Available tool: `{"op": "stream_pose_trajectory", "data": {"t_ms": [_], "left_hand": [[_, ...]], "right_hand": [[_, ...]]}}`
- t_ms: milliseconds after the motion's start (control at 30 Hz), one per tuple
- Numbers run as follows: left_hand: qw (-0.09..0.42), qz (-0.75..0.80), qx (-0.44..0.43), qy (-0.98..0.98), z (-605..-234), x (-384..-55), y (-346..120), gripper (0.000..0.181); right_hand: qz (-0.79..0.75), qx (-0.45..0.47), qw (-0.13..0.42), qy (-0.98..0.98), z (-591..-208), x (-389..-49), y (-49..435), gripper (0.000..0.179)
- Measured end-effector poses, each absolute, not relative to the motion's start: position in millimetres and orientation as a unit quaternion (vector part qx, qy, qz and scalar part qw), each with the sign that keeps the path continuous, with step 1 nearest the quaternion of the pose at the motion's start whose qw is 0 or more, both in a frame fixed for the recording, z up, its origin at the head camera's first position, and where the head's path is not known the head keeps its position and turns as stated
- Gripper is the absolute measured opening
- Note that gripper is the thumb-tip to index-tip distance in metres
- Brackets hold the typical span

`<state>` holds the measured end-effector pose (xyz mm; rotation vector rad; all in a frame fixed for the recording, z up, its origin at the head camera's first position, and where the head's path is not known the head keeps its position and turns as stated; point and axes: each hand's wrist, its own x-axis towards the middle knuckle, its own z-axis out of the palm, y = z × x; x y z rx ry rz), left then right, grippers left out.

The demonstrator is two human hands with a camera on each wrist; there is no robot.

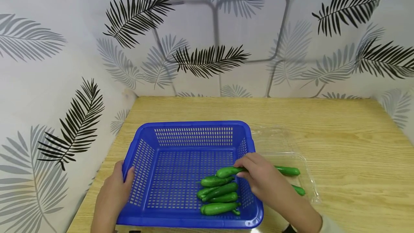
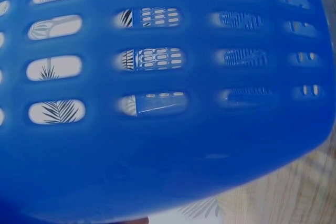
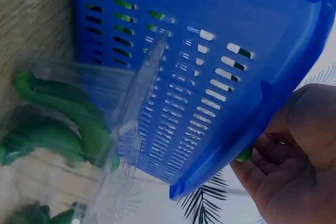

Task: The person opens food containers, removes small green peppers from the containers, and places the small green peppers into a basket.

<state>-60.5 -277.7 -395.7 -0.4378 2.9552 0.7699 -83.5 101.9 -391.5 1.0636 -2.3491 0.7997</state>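
A blue plastic basket [image 1: 191,222] with slotted walls stands on the table. My left hand [image 1: 111,193] grips its left rim, thumb over the edge; the left wrist view shows mostly the basket's outer wall [image 2: 131,156]. Over the right rim, my right hand [image 1: 258,175] pinches a long green chili pepper [image 1: 228,172] between thumb and fingers. Beneath that pepper, several more green chili peppers [image 1: 220,191] lie heaped in the basket's right front part. In the right wrist view, the right hand [image 3: 294,161] largely hides the held pepper [image 3: 244,154].
To the basket's right sits a clear plastic box [image 1: 308,172] with its lid [image 1: 271,139] open, partly behind my right forearm. Green peppers [image 3: 68,108] lie inside it. The wooden table [image 1: 355,146] meets a leaf-patterned wall covering [image 1: 226,17] at the back and left.
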Motion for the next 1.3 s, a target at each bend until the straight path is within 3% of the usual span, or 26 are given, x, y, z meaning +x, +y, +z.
{"op": "stream_pose_trajectory", "data": {"t_ms": [233, 500, 833, 1300], "left_hand": [[0.031, 0.250, -0.143, 0.957, -396.3, -61.4, -277.9, 0.061], [0.033, 0.250, -0.145, 0.957, -396.2, -61.4, -278.2, 0.062], [0.029, 0.249, -0.143, 0.957, -396.1, -61.2, -277.9, 0.062], [0.023, 0.248, -0.141, 0.958, -397.0, -60.5, -278.1, 0.060]], "right_hand": [[0.255, 0.376, 0.166, -0.875, -395.9, -83.8, 94.7, 0.018], [0.229, 0.380, 0.144, -0.884, -399.4, -82.5, 84.1, 0.019], [0.121, 0.374, 0.045, -0.918, -392.1, -80.1, 66.7, 0.018], [0.065, 0.379, 0.088, -0.919, -401.8, -79.0, 60.8, 0.012]]}}
